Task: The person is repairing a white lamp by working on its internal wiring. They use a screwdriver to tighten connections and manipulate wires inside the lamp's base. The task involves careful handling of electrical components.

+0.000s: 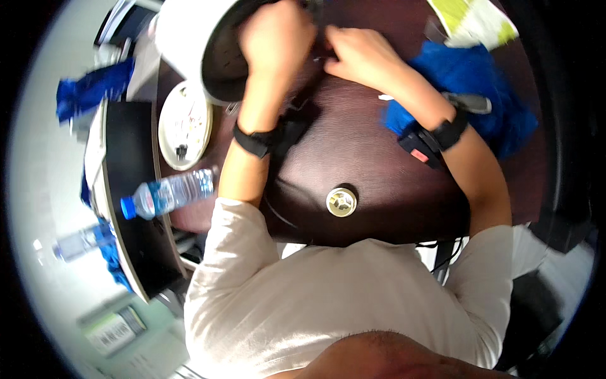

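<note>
At the top of the head view stands a white rounded housing (183, 44) with a dark hollow side turned toward my hands. My left hand (278, 39) is closed in front of that dark opening, its fingers curled away from view and smeared by motion. To its right, my right hand (363, 55) has its fingers drawn together near some dark, blurred parts. What either hand grips is too hidden to make out. A small round cream-coloured part (341, 202) with metal pieces inside lies on the brown table (372, 164), near my body.
An oval white dish (165, 132) of small parts sits left of my left forearm. A water bottle with a blue cap (170, 194) lies near the left edge. Blue cloth or plastic (467, 76) is bunched at right, below a green-and-white packet (476, 22).
</note>
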The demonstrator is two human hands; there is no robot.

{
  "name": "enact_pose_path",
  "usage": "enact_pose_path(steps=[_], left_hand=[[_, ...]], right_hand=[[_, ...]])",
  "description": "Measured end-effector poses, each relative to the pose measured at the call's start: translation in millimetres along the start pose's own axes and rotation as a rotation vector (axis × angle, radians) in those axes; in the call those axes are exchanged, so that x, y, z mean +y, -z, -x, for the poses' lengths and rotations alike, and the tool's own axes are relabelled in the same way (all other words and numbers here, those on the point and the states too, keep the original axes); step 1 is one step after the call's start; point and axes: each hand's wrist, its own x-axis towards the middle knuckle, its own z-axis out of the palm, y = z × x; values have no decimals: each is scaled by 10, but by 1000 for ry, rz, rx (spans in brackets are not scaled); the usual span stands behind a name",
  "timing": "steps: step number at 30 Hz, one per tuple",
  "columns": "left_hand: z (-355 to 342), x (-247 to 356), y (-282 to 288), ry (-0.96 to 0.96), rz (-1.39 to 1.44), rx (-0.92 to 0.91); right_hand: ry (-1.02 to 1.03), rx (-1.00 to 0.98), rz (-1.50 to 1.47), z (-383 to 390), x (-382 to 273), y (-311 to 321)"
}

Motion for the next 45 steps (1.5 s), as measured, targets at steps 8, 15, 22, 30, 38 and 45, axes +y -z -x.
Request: enact_pose_path(steps=[8, 15, 22, 30, 38, 45], left_hand=[[1, 102, -207, -40, 272, 191], [12, 79, -261, -44, 358, 201], [-14, 261, -341, 17, 277, 166], [149, 288, -274, 46, 102, 218], [174, 326, -370, -7, 197, 301], [187, 82, -221, -50, 356, 218]], right_hand=[[51, -344, 414, -93, -59, -209], [95, -107, 54, -75, 170, -400], [25, -248, 227, 128, 459, -335], [66, -181, 307, 126, 429, -377], [56, -128, 388, 256, -253, -11], [3, -420, 143, -339, -1613, 858]])
